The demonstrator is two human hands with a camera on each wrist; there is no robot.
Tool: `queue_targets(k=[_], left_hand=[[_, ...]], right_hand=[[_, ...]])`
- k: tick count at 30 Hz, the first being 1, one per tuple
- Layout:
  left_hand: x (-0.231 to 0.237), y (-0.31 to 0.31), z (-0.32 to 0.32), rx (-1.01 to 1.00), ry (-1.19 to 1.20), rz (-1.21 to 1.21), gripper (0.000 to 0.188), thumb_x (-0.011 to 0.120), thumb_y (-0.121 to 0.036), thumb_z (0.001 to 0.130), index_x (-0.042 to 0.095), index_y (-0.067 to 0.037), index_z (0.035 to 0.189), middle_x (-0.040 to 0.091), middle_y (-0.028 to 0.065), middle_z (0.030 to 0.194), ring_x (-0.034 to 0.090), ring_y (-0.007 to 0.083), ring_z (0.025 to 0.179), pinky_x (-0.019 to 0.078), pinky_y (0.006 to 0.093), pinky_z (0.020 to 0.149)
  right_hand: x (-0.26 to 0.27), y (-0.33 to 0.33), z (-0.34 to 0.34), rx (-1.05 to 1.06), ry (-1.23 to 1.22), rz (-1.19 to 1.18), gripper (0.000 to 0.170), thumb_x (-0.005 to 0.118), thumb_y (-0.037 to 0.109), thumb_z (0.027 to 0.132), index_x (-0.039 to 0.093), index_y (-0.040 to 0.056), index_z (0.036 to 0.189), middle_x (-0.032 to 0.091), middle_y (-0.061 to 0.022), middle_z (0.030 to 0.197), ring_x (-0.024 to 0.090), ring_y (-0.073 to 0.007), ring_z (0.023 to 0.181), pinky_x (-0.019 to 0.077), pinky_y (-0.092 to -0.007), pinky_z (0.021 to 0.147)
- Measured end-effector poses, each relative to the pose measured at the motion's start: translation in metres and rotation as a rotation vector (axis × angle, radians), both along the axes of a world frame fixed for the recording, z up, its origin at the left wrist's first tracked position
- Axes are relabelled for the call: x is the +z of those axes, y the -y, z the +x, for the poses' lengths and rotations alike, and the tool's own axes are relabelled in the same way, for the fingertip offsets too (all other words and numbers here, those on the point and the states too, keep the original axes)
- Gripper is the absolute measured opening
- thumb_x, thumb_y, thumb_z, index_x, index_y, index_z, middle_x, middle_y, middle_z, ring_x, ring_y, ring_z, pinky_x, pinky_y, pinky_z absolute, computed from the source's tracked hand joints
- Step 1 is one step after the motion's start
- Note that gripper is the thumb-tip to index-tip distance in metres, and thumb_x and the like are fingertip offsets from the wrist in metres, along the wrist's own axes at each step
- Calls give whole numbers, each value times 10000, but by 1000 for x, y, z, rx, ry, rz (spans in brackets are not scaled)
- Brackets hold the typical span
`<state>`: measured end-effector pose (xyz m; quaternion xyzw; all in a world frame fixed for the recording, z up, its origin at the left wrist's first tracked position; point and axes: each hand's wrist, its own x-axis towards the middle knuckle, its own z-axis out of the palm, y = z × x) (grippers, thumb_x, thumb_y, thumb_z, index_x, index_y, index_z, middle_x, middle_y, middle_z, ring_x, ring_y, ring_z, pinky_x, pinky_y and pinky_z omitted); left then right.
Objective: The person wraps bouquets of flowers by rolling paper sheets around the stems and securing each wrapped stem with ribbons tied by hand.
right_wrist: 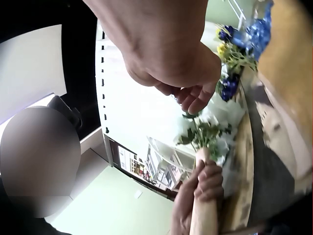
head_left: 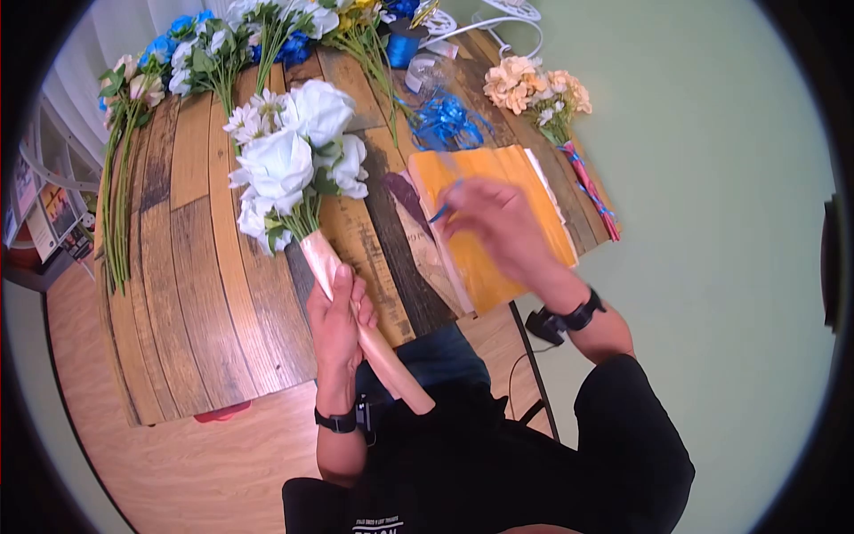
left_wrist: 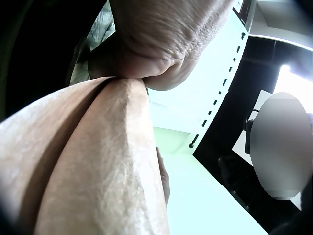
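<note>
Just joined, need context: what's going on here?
A person's left hand grips the glossy pale-pink wrapping round the stems of a white flower bouquet. Their right hand, blurred, pinches a thin blue strip above orange-yellow sheets on the wood-plank table. More flower bunches lie toward its far side.

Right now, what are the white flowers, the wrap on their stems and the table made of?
The white flowers look like matte fabric: soft, folded petals. The wrap could be paper or thin plastic; it's smooth with a pinkish sheen. The table looks like wood, or wood-print, slightly shiny: planks show grain.
</note>
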<state>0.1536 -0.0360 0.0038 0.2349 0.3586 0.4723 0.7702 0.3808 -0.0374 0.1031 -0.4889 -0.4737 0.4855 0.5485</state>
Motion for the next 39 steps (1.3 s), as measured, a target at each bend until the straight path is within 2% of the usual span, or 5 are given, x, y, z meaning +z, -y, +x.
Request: queue_targets(k=[6, 12, 25, 29, 39], left_hand=[[0, 2, -2, 1, 35, 22, 236, 510, -304, 1071, 493, -103, 949, 463, -16, 738, 425, 63, 496, 399, 230, 444], [-3, 7, -4, 2, 62, 41, 244, 523, -308, 1066, 497, -98, 946, 461, -16, 738, 427, 62, 499, 402, 231, 443], [-5, 16, -1, 63, 40, 81, 264, 540, -316, 1059, 493, -85, 940, 461, -6, 743, 423, 65, 510, 400, 238, 451], [-6, 15, 0, 64, 35, 81, 264, 540, -315, 1059, 493, -87, 935, 460, -5, 744, 426, 64, 508, 398, 235, 447], [-11, 15, -2, 49, 70, 76, 247, 537, -303, 1061, 461, -84, 977, 464, 13, 747, 451, 84, 509, 408, 248, 452]], right_hand=[[-23, 25, -14, 304, 141, -558, 275, 656, 207, 991, 687, -26, 1134, 720, -108, 1006, 700, -147, 807, 561, -271, 700], [1, 1, 17, 95, 1090, 174, 190, 678, 123, 951, 701, 32, 1116, 717, -70, 949, 677, -154, 791, 535, -270, 642], [-21, -99, 101, 286, 1803, 656, 307, 668, 55, 873, 685, 147, 1165, 631, -74, 1101, 646, -284, 953, 549, -376, 763], [-20, -120, 98, 269, 1729, 845, 303, 668, 99, 881, 645, 139, 1181, 606, -68, 1068, 630, -282, 940, 535, -397, 725], [-17, -153, 70, 371, 1668, 285, 383, 708, 406, 889, 710, 71, 1074, 657, -141, 1006, 650, -320, 963, 513, -450, 796]])
